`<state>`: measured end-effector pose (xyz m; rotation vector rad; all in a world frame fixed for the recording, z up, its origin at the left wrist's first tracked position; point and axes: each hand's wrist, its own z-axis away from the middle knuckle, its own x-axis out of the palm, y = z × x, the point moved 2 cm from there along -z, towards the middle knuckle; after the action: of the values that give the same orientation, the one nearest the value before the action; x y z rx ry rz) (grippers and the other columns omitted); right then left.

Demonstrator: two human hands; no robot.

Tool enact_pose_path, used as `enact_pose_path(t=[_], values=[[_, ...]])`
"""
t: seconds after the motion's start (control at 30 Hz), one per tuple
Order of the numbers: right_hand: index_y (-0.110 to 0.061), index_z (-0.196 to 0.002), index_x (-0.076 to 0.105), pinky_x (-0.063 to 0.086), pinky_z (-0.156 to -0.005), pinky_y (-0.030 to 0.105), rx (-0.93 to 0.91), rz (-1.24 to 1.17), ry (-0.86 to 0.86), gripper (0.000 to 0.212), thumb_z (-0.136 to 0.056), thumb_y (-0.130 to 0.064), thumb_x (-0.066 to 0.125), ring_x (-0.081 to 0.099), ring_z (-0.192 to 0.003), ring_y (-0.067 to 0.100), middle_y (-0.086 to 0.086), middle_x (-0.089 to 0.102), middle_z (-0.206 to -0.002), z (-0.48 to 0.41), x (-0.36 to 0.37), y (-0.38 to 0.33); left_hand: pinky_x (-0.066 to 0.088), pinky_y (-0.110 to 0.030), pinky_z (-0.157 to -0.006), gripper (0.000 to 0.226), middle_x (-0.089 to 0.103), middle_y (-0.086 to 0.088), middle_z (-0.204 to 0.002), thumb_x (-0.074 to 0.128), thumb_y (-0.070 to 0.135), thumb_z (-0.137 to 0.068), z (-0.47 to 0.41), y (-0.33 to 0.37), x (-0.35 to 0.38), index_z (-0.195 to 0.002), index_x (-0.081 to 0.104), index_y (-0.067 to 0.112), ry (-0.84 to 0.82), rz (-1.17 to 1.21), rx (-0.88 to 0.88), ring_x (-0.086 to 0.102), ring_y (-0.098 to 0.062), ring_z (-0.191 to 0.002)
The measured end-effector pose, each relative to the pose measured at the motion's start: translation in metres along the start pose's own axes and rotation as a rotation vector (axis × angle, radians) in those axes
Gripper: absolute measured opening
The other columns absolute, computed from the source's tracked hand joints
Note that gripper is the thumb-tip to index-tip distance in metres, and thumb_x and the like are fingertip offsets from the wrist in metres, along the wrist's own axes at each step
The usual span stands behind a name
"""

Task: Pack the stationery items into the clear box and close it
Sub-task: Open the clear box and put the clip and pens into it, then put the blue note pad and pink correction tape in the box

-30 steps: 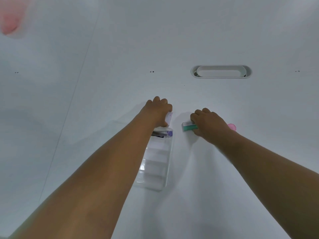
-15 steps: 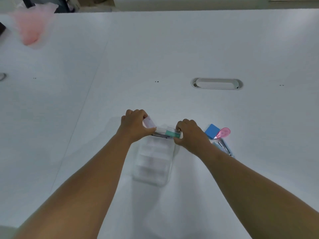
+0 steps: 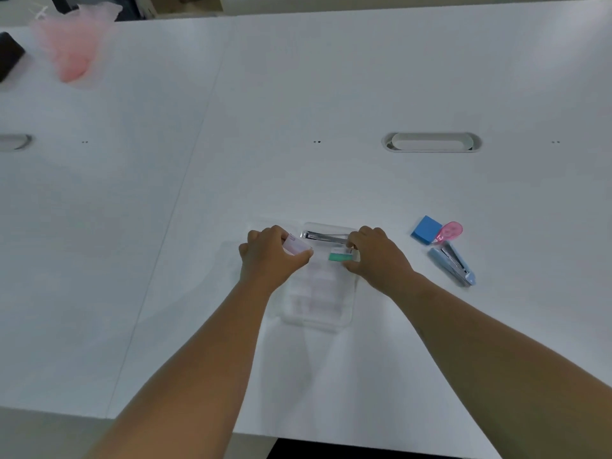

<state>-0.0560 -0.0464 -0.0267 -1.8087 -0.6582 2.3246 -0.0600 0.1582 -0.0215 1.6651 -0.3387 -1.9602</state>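
A clear box [image 3: 318, 303] lies open on the white table between my hands. A dark silver pen-like item [image 3: 326, 236] lies across its far end. My right hand [image 3: 374, 260] holds a small green item [image 3: 341, 257] over the box's right side. My left hand [image 3: 271, 256] grips a small pinkish-white item [image 3: 294, 245] at the box's left edge. To the right on the table lie a blue sticky-note pad [image 3: 426, 229], a pink correction tape [image 3: 449, 231] and a light blue stapler [image 3: 452, 262].
The table has an oval cable slot [image 3: 431, 142] behind the box and another slot [image 3: 15, 142] at the far left. A pink translucent bag [image 3: 71, 44] and a dark object [image 3: 10, 58] sit at the back left. The table's near edge [image 3: 251, 435] runs below my arms.
My right hand has carried the green item from the table beside the box to above the box's right side. My left hand moved to the box's left edge. The view tilted up.
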Motion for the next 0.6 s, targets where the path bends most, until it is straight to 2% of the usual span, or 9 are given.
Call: enact_pose_path(t=[0.27,0.4,0.53,0.6], values=[[-0.018,-0.121,0.053,0.047,-0.083,0.031,0.073,-0.016,-0.033,0.042,-0.085,-0.035,0.068,0.047,-0.108,0.019,0.002,0.054,-0.12,0.013,-0.011,0.015,0.037,-0.04,-0.083,0.049,0.063,0.003,-0.095,0.063,0.061,-0.067,0.001,0.024,0.021,-0.093,0.056,0.02,0.093,-0.127,-0.039,0.049,-0.024,-0.096],[-0.018,-0.121,0.054,0.045,-0.086,0.03,0.107,-0.038,-0.048,0.042,-0.086,-0.038,0.066,0.048,-0.111,0.019,0.002,0.054,-0.123,0.018,-0.016,0.028,0.038,-0.041,-0.082,0.053,0.065,-0.001,-0.096,0.059,0.062,-0.068,0.003,0.032,0.028,-0.095,0.057,0.016,0.119,-0.197,-0.064,0.051,-0.026,-0.096],[-0.016,-0.119,0.055,0.044,-0.085,0.029,0.141,-0.041,-0.045,0.041,-0.085,-0.038,0.066,0.049,-0.111,0.02,0.003,0.054,-0.121,0.023,-0.02,0.044,0.038,-0.043,-0.087,0.065,0.064,-0.002,-0.107,0.056,0.071,-0.071,0.003,0.031,0.029,-0.104,0.058,0.015,0.098,-0.186,-0.073,0.051,-0.028,-0.105],[-0.015,-0.116,0.057,0.044,-0.086,0.031,0.156,-0.039,-0.028,0.04,-0.084,-0.037,0.068,0.049,-0.11,0.022,0.004,0.056,-0.117,0.027,-0.021,0.056,0.037,-0.043,-0.088,0.062,0.063,-0.003,-0.109,0.056,0.069,-0.075,0.001,0.031,0.028,-0.106,0.057,0.016,0.103,-0.171,-0.063,0.051,-0.028,-0.106]])
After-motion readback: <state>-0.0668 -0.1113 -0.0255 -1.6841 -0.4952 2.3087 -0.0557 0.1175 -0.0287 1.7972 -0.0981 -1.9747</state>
